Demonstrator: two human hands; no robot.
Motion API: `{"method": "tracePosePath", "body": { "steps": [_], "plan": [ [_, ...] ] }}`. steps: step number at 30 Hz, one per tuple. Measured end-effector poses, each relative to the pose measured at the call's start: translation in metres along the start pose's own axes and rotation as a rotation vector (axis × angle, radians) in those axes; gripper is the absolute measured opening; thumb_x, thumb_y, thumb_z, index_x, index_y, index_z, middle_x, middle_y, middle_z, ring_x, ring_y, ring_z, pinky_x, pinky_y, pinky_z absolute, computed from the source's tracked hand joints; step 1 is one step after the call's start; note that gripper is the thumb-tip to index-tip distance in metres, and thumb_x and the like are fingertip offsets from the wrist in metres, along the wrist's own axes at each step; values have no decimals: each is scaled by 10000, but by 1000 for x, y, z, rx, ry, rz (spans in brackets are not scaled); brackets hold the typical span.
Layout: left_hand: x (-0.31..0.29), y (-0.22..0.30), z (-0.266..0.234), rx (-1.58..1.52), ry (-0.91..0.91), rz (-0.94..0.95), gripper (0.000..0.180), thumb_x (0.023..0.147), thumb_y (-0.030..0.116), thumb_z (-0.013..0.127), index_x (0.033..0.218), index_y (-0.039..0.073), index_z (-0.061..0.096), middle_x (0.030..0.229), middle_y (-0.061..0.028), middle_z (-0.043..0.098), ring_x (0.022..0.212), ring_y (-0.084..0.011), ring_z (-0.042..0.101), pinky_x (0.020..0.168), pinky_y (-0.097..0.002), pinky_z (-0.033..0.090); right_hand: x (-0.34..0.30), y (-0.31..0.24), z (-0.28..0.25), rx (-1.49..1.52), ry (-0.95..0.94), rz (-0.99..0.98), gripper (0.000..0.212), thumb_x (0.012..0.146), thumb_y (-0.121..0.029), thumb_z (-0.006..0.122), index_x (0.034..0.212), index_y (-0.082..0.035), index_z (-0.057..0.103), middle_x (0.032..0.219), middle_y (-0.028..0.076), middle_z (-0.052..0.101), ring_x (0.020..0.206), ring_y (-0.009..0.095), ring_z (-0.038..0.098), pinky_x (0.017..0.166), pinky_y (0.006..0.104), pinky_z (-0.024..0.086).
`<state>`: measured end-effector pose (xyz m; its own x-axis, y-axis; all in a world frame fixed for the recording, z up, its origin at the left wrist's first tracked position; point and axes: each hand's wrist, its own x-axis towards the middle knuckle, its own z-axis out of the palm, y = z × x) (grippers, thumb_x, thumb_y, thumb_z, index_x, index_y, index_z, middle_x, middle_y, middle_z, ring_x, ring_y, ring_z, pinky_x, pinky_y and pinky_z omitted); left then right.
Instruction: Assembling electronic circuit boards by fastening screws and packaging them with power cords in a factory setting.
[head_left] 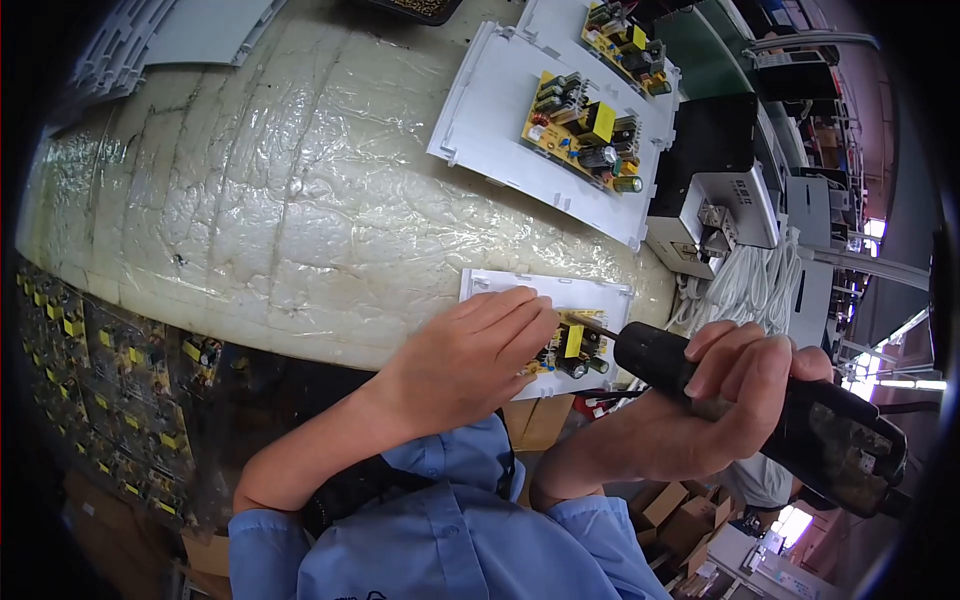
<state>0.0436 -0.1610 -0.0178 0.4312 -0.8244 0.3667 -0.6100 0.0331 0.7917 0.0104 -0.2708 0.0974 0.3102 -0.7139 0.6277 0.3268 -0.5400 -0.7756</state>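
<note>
My right hand (735, 400) is wrapped round a black electric screwdriver (648, 352), held at a slant. Its thin bit reaches left to a yellow circuit board (572, 343), over the edge near my left fingertips. That board carries a yellow-topped transformer and several capacitors, and lies on a small white plastic panel (590, 292) at the table's near edge. Over the board's left part my left hand (480, 345) is closed, fingers bent down and pressed together; whatever they pinch is hidden beneath them.
Beyond, two similar boards (585, 135) lie on white panels (485, 110). At the right stand a black-and-white box-shaped device (700, 215) and a bundle of white cables (750, 285). Wrapped boards (110, 380) fill the lower left. White panels (205, 30) and a dark tray (425, 8) sit at the back.
</note>
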Motion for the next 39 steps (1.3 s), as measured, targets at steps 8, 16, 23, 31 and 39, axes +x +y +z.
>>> {"method": "tracePosePath", "body": {
  "steps": [8,16,23,31,39],
  "plan": [
    [5,9,-8,-4,-64,-109,641,727,147,792,1292,18,518,1253,-168,570,1209,-356,516,1013,-421,431,44,-1,-32,37,-95,144,349,916,-175,535,1194,25,466,604,-19,317,520,78,405,570,256,390],
    [14,22,-5,8,-81,-150,556,732,114,768,1223,1,534,1207,-191,578,1142,-376,539,989,-423,431,88,52,-39,71,-43,279,322,868,-191,755,1083,-31,576,842,9,625,694,70,565,635,220,449],
    [14,18,2,28,-44,-127,518,758,76,720,1234,11,528,1208,-164,566,1128,-322,548,990,-388,429,56,-13,-120,-531,-403,-306,459,866,-72,681,1288,47,545,1104,177,648,1083,287,629,945,348,468],
    [8,18,-2,3,-46,-166,573,748,100,752,1263,14,517,1249,-164,555,1179,-334,530,1030,-397,407,77,71,-298,-1157,4,186,293,907,-192,654,1130,-2,663,843,122,641,731,167,602,704,327,478],
    [12,10,-6,99,-124,-40,684,767,228,789,1335,19,468,1313,-201,514,1251,-390,466,1061,-446,379,47,93,-359,-1299,-110,139,261,903,-208,659,993,36,638,889,145,653,756,275,608,706,381,480]
  ]
}}
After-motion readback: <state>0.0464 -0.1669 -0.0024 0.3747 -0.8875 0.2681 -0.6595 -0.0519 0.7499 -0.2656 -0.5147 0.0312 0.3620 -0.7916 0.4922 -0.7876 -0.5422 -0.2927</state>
